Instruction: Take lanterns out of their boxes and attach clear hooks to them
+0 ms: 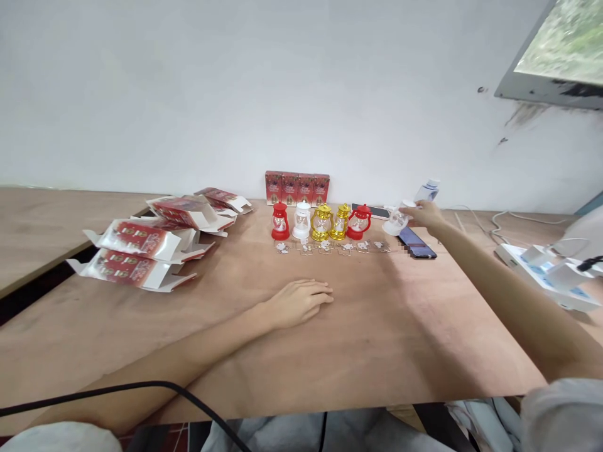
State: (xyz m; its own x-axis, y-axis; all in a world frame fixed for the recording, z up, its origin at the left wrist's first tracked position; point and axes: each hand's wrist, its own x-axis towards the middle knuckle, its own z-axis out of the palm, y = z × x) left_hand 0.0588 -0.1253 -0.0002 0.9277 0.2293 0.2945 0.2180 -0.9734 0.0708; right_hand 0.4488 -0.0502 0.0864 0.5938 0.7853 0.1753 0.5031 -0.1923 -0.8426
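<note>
Closest to us, our left hand (301,301) rests flat on the counter (377,339), fingers loosely together. Our right hand (424,215) has fingers clamped on a white lantern (397,221); we should hold it gently, clear of the phone (417,243) just below our fingers.

The person's left hand (301,301) lies flat, palm down, on the counter (377,339), about midway between its near and far edges. The fingers are straight, loosely together, and point toward the right. Its bare forearm runs back from the wrist to the near left corner of the counter, resting along the surface, with the elbow close to the near edge. The right hand (424,215) is stretched far forward, near the far edge of the counter and right of its middle. Its fingers are curled and point left. The right arm is almost straight, bare from the wrist, running back toward the near right corner.
</note>
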